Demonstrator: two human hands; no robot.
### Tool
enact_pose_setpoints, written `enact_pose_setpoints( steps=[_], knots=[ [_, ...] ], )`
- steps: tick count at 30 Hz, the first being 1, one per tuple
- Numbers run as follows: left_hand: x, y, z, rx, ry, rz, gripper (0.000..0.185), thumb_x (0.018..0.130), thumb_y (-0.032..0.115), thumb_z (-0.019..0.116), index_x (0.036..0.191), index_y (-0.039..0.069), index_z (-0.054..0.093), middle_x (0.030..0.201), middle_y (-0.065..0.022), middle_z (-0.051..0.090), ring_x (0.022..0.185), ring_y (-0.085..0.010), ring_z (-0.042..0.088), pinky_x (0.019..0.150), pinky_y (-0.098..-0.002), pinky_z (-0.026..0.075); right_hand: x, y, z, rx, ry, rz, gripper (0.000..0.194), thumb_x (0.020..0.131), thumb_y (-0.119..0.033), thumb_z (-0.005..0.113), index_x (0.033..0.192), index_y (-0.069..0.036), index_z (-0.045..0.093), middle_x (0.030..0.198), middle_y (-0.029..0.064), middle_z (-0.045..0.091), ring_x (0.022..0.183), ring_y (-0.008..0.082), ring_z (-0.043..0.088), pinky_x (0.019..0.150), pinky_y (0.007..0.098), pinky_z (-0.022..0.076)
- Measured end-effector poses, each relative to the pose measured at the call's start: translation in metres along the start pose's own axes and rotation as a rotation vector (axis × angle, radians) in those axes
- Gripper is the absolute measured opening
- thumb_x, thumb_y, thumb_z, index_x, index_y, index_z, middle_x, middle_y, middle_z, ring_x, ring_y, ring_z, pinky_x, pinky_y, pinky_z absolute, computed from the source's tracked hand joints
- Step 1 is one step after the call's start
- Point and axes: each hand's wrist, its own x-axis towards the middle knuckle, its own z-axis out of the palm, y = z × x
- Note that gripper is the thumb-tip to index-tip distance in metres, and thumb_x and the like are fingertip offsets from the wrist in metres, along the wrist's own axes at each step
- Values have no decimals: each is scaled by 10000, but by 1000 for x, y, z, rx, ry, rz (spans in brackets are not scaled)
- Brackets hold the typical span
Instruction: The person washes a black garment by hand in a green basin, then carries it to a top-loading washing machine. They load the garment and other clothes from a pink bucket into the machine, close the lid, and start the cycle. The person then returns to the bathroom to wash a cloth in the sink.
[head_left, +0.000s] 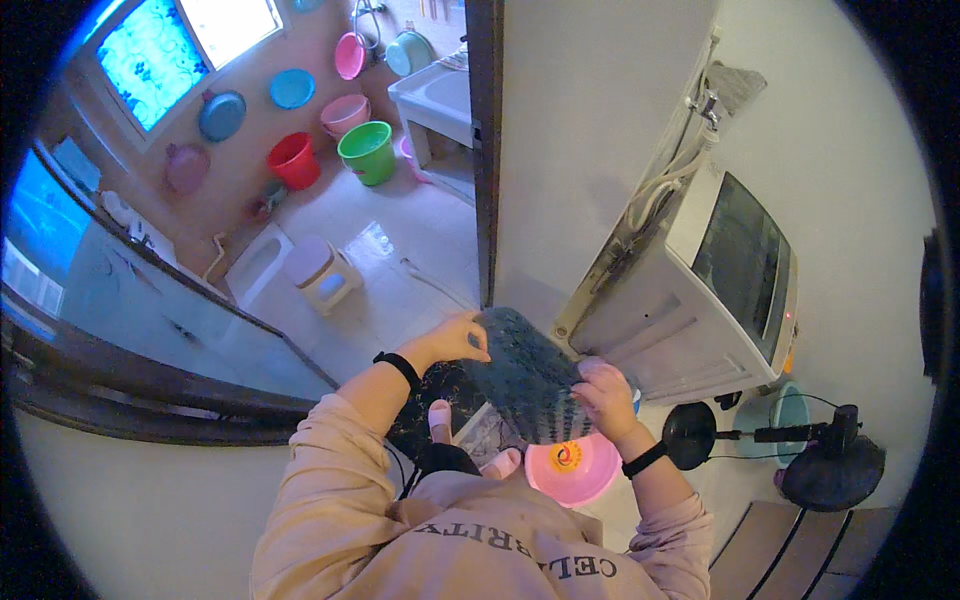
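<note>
A dark blue-grey cloth (521, 375) with a lighter patterned lower edge hangs spread between my two hands. My left hand (454, 339) pinches its upper left corner. On the other side, my right hand (606, 394) grips the right edge. Below the cloth a pink plastic basin (574, 476) with an orange sticker stands on the floor, partly hidden by the cloth. Whether anything lies in the basin cannot be seen.
A top-loading washing machine (697, 292) stands at the right by the wall. Near it is a black pedestal fan (832, 469). Through the doorway are a green bucket (367, 154), a red bucket (295, 161), a plastic stool (322, 274) and a sink (435, 90).
</note>
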Motion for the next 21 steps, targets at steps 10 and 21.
enact_pose_setpoints(
  steps=[10, 21],
  knots=[
    [-18, 51, 42, 234, -32, 291, 693, 605, 481, 742, 1144, 92, 543, 1120, -241, 461, 1033, -384, 463, 871, -409, 404, -30, 15, 10, -22, 115, 228, 190, 593, -23, 681, 757, -63, 593, 779, 140, 569, 794, 361, 546, 731, 434, 440],
    [10, 68, 97, 290, 295, 245, 150, 744, 171, 613, 701, 28, 608, 828, -93, 526, 804, -273, 540, 702, -372, 455, -4, 1, 4, -197, 144, 400, 154, 609, -52, 690, 740, -69, 611, 1071, 191, 527, 1039, 377, 479, 882, 459, 388]
  ],
)
